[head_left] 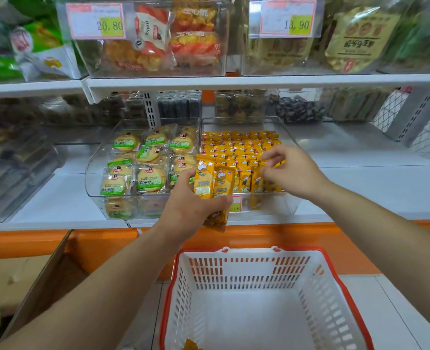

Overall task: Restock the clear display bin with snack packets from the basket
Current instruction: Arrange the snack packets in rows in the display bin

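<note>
Bin: I see the clear bin [288, 138] on the white shelf [360, 190], just above the basket, touching a second bin on its left.
Bin contents: rows of small yellow packets [239, 147] stand upright and close together, filling it from the back wall to the front wall.
Second bin: the biscuit bin [92, 173] holds round biscuits [148, 178] in clear wrappers with green labels, loosely piled.
Basket: the white basket [246, 274] with a red rim stands below the shelf edge. I see only one yellow packet, the last packet [191, 346], on its floor at the near left, cut off by the picture's edge.
Left grip: the left grip [191, 205] is closed round a bunch of yellow packets, the held packets [204, 183], fingers wrapped across their fronts. It holds them upright at the bin's front left corner, their tops above the front wall and their lower ends hanging below the shelf edge.
Right grip: the right grip [292, 170] reaches into the bin at its front right, fingers bent, tips down on the front row of packets. I cannot tell whether it pinches one or only touches them.
Upper shelf: more clear bins of bagged snacks, one with a price tag [96, 21] reading 20.80.
Floor left: an open cardboard box [44, 274].
</note>
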